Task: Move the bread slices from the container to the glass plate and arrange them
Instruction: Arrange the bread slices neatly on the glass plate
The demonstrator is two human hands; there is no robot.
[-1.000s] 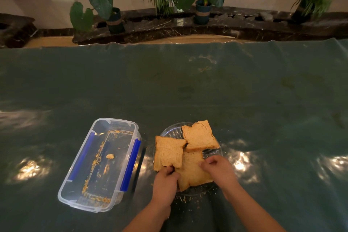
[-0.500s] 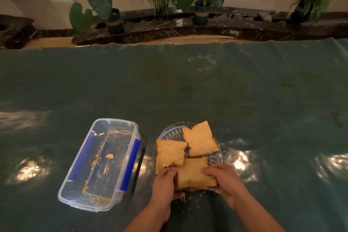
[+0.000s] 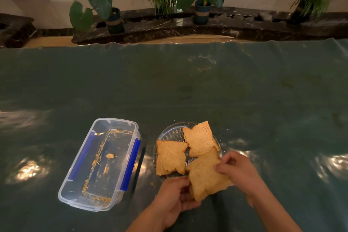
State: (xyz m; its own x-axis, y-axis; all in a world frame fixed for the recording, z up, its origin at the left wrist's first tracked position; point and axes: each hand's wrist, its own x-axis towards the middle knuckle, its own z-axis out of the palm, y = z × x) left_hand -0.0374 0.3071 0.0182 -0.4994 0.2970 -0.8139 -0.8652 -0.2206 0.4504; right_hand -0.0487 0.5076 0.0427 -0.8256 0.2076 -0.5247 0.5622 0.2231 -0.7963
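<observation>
A round glass plate (image 3: 169, 133) sits on the green table cover. Two brown bread slices lie flat on it: one at the left (image 3: 170, 157), one at the back right (image 3: 199, 141). A third bread slice (image 3: 205, 175) is tilted over the plate's near right edge. My left hand (image 3: 174, 197) grips its near corner from below and my right hand (image 3: 237, 169) pinches its right edge. The clear plastic container (image 3: 88, 186) with blue side clips stands left of the plate, holding only crumbs and one small bread bit (image 3: 109, 155).
The green cover spreads wide beyond the plate and to the right, with bright light patches. Past the table's far edge runs a dark marble ledge (image 3: 169, 26) with several potted plants.
The near slice has been turned and lifted off the plate's front, now angled toward the right edge. Both hands shifted with it, the right one moving right and up.
</observation>
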